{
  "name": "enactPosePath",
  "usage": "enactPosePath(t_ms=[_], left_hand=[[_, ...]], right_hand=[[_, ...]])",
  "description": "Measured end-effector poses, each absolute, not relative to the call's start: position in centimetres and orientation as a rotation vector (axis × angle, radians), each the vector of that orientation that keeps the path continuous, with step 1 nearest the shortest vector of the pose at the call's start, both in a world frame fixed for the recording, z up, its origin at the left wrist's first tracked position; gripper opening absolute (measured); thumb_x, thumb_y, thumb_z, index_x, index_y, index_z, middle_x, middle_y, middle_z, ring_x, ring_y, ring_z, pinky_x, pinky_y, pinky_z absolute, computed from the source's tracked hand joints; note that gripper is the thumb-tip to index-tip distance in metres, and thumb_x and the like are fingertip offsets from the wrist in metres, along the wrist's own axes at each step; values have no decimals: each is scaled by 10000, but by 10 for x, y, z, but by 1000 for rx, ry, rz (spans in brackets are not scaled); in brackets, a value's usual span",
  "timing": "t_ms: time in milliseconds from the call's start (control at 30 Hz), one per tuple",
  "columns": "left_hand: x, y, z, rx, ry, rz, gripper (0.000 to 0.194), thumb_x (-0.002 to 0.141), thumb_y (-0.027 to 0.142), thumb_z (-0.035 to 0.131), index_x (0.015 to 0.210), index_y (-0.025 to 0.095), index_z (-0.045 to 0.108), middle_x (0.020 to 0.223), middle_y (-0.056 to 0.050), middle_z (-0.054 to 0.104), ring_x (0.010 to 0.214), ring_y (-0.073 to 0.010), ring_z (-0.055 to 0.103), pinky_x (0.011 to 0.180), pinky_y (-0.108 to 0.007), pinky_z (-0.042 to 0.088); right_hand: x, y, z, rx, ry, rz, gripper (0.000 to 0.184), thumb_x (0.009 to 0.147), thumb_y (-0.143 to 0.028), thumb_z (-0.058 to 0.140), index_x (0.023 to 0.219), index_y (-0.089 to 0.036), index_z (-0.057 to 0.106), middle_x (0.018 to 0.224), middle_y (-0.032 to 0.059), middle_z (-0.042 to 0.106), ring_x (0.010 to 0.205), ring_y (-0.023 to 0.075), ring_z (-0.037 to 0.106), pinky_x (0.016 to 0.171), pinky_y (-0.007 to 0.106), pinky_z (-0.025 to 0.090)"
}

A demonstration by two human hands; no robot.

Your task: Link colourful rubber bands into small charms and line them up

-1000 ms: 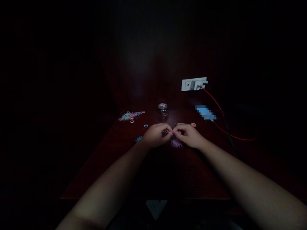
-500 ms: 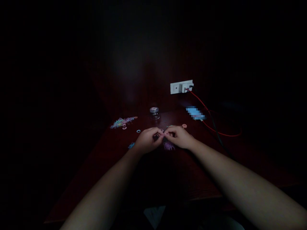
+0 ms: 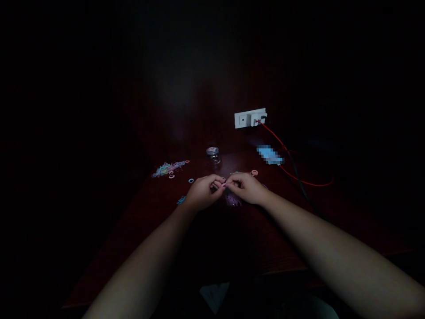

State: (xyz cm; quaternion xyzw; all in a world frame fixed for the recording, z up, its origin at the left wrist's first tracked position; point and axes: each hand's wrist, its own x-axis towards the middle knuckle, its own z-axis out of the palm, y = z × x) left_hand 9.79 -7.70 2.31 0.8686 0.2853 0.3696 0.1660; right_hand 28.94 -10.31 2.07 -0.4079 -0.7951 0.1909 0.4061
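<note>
My left hand (image 3: 205, 191) and my right hand (image 3: 246, 188) meet fingertip to fingertip over the table. Both are closed in a pinch on a small pink elastic band (image 3: 223, 184), mostly hidden by the fingers. Just below the fingertips lies a bunch of purple elastic bands (image 3: 233, 200). Blue bands (image 3: 181, 200) rest beside my left wrist, and a single blue ring band (image 3: 191, 180) sits beyond it. Behind my right hand is an orange-pink band (image 3: 254, 173).
A mixed heap of coloured bands (image 3: 168, 169) lies at the table's left. Further back stands a small lidded clear jar (image 3: 213, 156). On the right, a blurred blue phone-like object (image 3: 269, 154) joins a red cable (image 3: 312, 184) from the wall socket (image 3: 244, 119). The room is dark.
The fingertips have shifted slightly left, and the pink band between them shows a little differently. The whole view has moved a touch; the things on the table stay put.
</note>
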Motion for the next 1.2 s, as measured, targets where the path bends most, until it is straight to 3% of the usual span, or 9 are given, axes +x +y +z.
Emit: enactPosePath(t_ms=[167,800,967,1200], left_hand=[[97,-77,23,2471,832,1040,86,808,237,602,834,165,640,757,-14,677,660,-103,615,631,-214,496],[95,-78,25,2440,895,1060,77,795,226,593,816,159,625,739,-14,659,648,-106,600,612,-217,485],[93,-74,26,2378,1077,1204,79,797,233,583,784,165,622,732,-8,661,637,-106,588,611,-218,474],[91,-68,23,2341,1220,1199,71,801,236,577,781,179,613,745,-4,661,667,-110,588,619,-216,464]], right_hand=[[290,-103,21,-1060,-1983,471,183,840,-270,561,791,-133,673,658,20,568,599,115,488,569,240,378],[292,-101,19,-1043,-1954,433,134,818,-229,557,776,-141,649,657,13,561,584,111,487,545,231,372],[295,-99,18,-1146,-1886,374,146,818,-226,541,793,-140,656,661,20,604,575,114,507,534,226,369],[293,-100,23,-1163,-1883,298,185,852,-186,480,826,-150,660,734,26,653,623,118,543,611,232,393]])
